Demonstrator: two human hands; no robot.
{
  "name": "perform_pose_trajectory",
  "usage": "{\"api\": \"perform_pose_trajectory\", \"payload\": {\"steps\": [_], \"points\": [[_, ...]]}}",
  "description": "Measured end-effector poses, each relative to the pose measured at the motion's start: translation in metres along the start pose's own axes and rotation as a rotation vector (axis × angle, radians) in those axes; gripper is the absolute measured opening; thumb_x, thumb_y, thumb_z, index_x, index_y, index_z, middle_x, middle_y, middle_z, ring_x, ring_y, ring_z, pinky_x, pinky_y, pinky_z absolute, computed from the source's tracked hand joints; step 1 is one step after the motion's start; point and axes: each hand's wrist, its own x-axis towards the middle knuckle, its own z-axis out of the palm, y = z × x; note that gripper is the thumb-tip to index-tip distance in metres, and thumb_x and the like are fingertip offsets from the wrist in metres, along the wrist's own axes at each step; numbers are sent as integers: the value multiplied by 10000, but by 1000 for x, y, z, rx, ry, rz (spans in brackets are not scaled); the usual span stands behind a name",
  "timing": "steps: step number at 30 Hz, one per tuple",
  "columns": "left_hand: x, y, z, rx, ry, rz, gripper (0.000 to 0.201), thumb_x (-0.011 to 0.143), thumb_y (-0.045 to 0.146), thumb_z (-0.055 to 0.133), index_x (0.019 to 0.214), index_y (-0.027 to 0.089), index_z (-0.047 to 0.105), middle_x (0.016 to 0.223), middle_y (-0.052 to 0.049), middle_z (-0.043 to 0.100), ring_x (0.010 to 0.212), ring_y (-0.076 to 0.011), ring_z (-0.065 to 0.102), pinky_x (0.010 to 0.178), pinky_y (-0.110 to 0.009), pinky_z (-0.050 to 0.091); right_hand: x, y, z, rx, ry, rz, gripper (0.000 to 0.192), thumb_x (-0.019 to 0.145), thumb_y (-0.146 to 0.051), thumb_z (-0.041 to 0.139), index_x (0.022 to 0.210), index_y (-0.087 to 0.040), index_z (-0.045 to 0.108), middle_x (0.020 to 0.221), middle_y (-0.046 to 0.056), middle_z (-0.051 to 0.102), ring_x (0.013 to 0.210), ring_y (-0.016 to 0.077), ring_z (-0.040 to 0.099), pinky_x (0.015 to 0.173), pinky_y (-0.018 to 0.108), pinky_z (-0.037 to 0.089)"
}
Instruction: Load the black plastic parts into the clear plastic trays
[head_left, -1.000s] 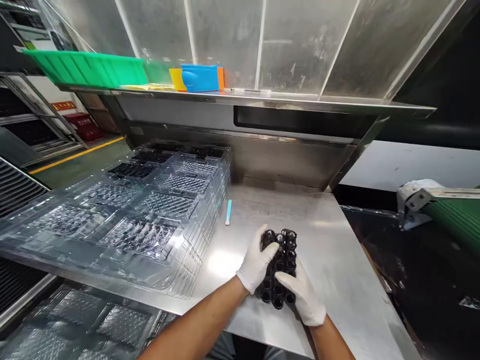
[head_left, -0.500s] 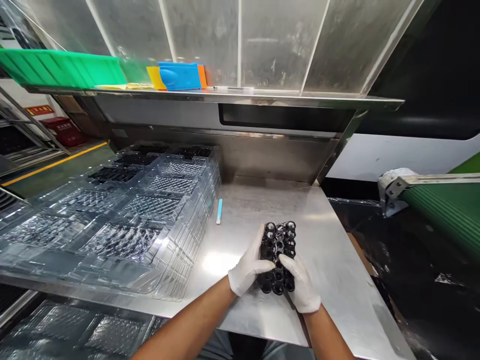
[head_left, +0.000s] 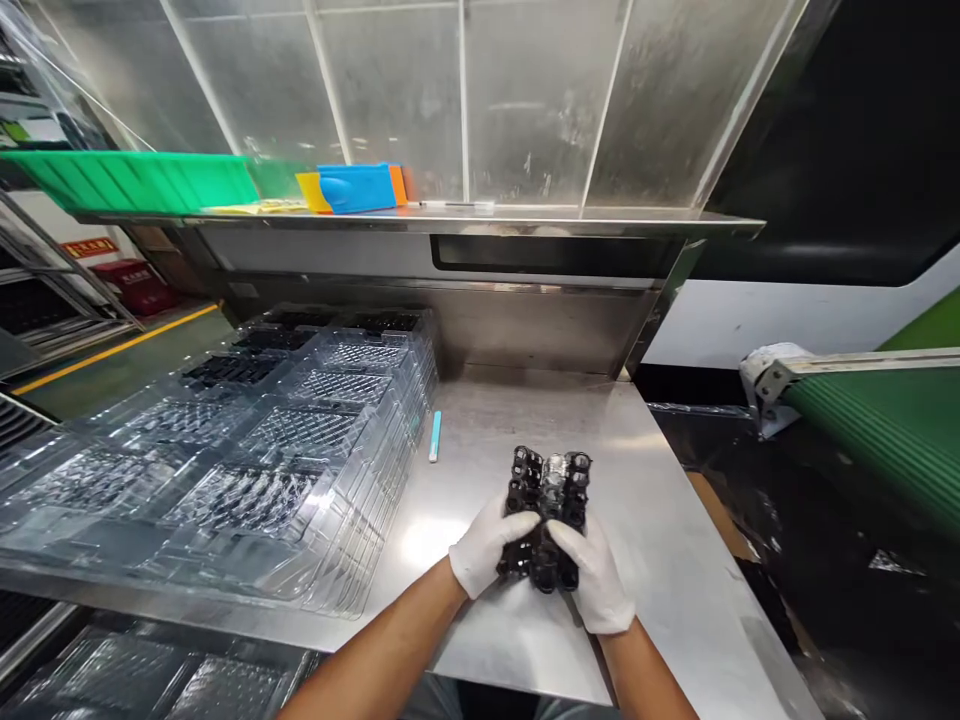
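Low, just right of centre, I've got the black ringed parts (head_left: 553, 500), long axis pointing up the frame. Left hand (head_left: 486, 548) and right hand (head_left: 598, 578) grip opposite sides, thumbs pressed on top.

White gloves (head_left: 485, 550), bare forearms (head_left: 394, 640)

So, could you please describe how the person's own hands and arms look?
The left hand and right hand wear plain white, close-fitting gloves, ending at about the wrist, with no markings visible. Both forearms are bare as far as they show.
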Motion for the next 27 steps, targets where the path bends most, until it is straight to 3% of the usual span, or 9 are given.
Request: {"api": "perform_pose_trajectory", "payload": {"steps": [2, 6, 10, 15, 19, 23, 25, 27], "points": [[1, 1, -5, -180, -42, -31, 432, 711, 298, 742, 1083, 96, 658, 977, -121, 681, 878, -248, 645, 812, -350, 486, -1, -3, -5, 184, -43, 77, 559, 687, -494, 838, 1133, -196, 681, 1064, 87, 718, 1042, 309, 659, 953, 459, 539], [4, 2, -10, -413, -41, -51, 590, 712, 340, 751, 1234, 88, 636, 989, -146, 695, 840, -265, 674, 814, -395, 513, -9, -9, -17, 454, -131, 315, 515, 681, -575, 797, 1023, -192, 756, 1085, 124, 726, 924, 299, 682, 791, 427, 581], [4, 0, -7, -506, 52, -73, 694, 689, 416, 842, 1290, 157, 613, 1097, -122, 694, 837, -265, 697, 783, -403, 546, -19, -15, -21, 502, -152, 335, 412, 732, -500, 784, 1051, -240, 774, 1184, 105, 703, 836, 236, 670, 667, 349, 570], [1, 0, -1, -464, 113, 5, 669, 706, 518, 864, 1230, 177, 625, 1232, -144, 663, 918, -302, 709, 861, -475, 556, -16, -3, -33, 453, -148, 309, 420, 719, -577, 748, 988, -256, 788, 942, 103, 727, 801, 265, 663, 823, 465, 569], [2, -3, 0, -421, 136, -8, 657, 694, 597, 846, 1142, 165, 635, 1136, -121, 692, 936, -301, 709, 917, -480, 542, -7, 8, -40, 392, -161, 267, 568, 678, -649, 726, 1062, -234, 770, 1174, 146, 697, 915, 325, 677, 866, 524, 560], [9, -7, 3, -264, 322, 71, 671, 675, 709, 797, 977, 136, 620, 870, -78, 672, 807, -231, 671, 790, -390, 554, -4, 7, -40, 361, 45, 251, 701, 582, -629, 779, 1163, -238, 740, 1278, 144, 660, 999, 371, 681, 844, 536, 588], [10, -3, 10, -182, 375, 126, 669, 621, 669, 852, 952, 138, 614, 830, -59, 646, 747, -192, 627, 731, -348, 540, 0, 11, -48, 297, 105, 264, 652, 610, -647, 747, 1140, -269, 748, 1276, 129, 663, 1106, 415, 650, 881, 596, 577], [7, 7, 21, -78, 373, 202, 605, 602, 521, 912, 986, 153, 622, 855, -57, 641, 771, -187, 615, 760, -344, 540, 10, 19, -63, 184, 45, 266, 599, 715, -675, 641, 1174, -301, 734, 1307, 114, 643, 1247, 433, 570, 956, 673, 529]]}}
